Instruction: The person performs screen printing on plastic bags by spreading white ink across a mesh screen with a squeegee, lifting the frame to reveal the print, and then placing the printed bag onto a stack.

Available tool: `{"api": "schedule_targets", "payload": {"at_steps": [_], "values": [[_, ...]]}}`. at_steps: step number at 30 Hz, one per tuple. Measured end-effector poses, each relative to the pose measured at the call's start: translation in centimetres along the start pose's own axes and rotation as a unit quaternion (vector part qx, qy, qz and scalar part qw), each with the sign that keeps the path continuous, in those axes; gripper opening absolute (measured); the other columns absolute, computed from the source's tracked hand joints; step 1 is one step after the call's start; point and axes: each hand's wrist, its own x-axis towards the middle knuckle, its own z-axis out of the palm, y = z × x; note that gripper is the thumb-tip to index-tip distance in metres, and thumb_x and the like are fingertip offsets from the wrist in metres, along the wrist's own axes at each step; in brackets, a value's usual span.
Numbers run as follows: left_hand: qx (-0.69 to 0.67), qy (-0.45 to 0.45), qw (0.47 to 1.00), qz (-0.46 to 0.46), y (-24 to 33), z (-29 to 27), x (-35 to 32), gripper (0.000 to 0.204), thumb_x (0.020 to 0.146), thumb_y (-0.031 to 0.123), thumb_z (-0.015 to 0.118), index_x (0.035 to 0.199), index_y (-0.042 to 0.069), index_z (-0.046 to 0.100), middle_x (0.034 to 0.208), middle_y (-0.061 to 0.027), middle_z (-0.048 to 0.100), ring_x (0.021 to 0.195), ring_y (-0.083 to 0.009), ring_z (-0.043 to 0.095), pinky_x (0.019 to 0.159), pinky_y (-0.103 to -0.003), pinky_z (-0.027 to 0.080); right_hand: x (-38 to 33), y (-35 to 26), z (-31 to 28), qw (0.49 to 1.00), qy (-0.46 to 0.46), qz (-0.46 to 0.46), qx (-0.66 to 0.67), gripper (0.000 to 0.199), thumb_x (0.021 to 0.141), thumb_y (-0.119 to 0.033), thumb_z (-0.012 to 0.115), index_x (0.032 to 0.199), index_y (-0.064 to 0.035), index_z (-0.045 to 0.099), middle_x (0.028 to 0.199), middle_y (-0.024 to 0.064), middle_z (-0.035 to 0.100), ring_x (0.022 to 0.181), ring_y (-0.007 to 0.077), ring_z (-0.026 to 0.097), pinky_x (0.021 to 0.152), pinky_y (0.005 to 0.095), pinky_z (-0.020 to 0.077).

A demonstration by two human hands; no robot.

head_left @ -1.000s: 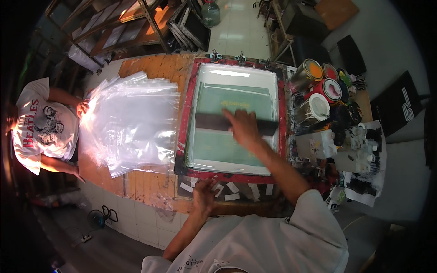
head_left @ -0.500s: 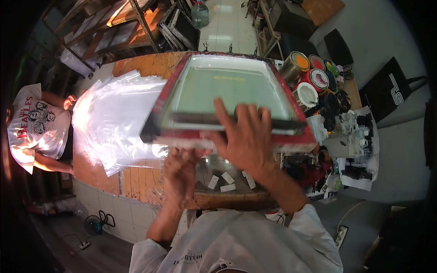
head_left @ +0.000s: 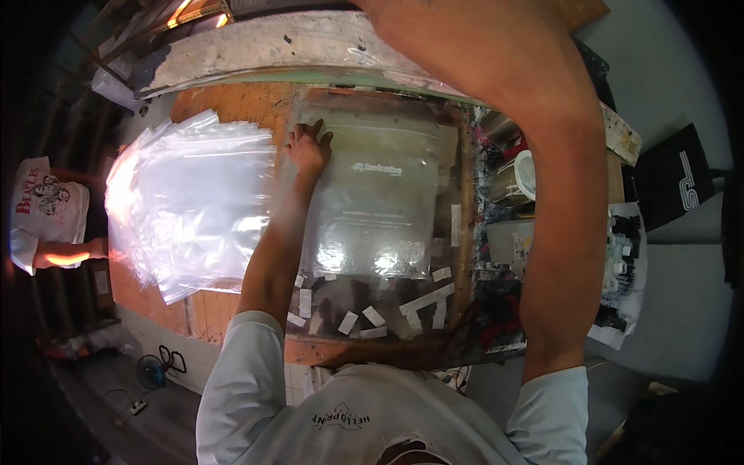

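Note:
A clear plastic bag (head_left: 372, 201) with white print lies flat on the table's glassy work area. At its upper left corner, my left hand (head_left: 308, 147) reaches in with fingers apart, touching or just above the bag's edge. The screen-printing frame (head_left: 256, 46) is tilted up across the far side of the table, its pale, stained side facing me. My right arm (head_left: 566, 178) is raised toward the frame and runs out at the top edge. The right hand is outside the picture.
A stack of clear plastic bags (head_left: 194, 209) lies to the left. Several white tape pieces (head_left: 373, 315) are stuck near the front. A co-worker (head_left: 54, 205) stands at the far left. A white-rimmed can (head_left: 525, 174) and ink-stained paper (head_left: 624, 294) are on the right.
The frame has swung up and away, uncovering the printed bag. My left hand has moved forward to the bag's far corner. My right hand has gone up and out of view.

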Motion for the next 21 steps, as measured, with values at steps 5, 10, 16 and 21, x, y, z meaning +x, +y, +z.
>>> {"api": "schedule_targets", "payload": {"at_steps": [5,10,16,21], "values": [[-0.104,-0.011,0.994,0.015,-0.1,0.9,0.5,0.028,0.088,0.03,0.075,0.114,0.019,0.076,0.111,-0.0085,0.068,0.109,-0.0289,0.062,0.091,-0.046,0.046,3.5,-4.6,-2.8,0.971,-0.133,0.195,-0.048,0.064,0.104,-0.049,0.046,0.083,0.0062,0.07,0.069,0.0198,0.064,0.077,0.036,0.066,0.084,0.0463,0.0529],[-0.521,-0.118,0.841,-0.085,4.1,-6.4,0.0,0.024,0.093,0.016,0.072,0.111,-0.001,0.073,0.094,-0.0137,0.074,0.075,-0.0211,0.072,0.063,-0.034,0.056,3.5,0.4,-1.7,0.993,-0.071,0.09,0.003,0.065,0.103,-0.053,0.048,0.086,0.0063,0.07,0.071,0.0187,0.066,0.077,0.0346,0.067,0.081,0.0448,0.053],[-0.462,0.038,0.871,-0.165,-7.4,-12.4,-1.3,0.024,0.095,0.007,0.068,0.111,-0.011,0.068,0.09,-0.0167,0.074,0.071,-0.0207,0.074,0.06,-0.029,0.058,4.5,1.8,0.6,1.0,-0.021,-0.006,-0.002,0.065,0.099,-0.06,0.053,0.103,0.0024,0.071,0.094,0.024,0.071,0.094,0.0317,0.069,0.087,0.0423,0.0507],[-0.483,0.217,0.804,-0.27,-24.8,-19.3,-3.5,0.027,0.095,0.006,0.067,0.11,-0.016,0.065,0.086,-0.0163,0.073,0.069,-0.0225,0.074,0.059,-0.028,0.061,3.5,2.9,2.3,0.996,0.05,-0.058,0.035,0.067,0.098,-0.061,0.055,0.123,-0.0005,0.069,0.116,0.0244,0.071,0.112,0.0362,0.067,0.1,0.0395,0.047]]}}
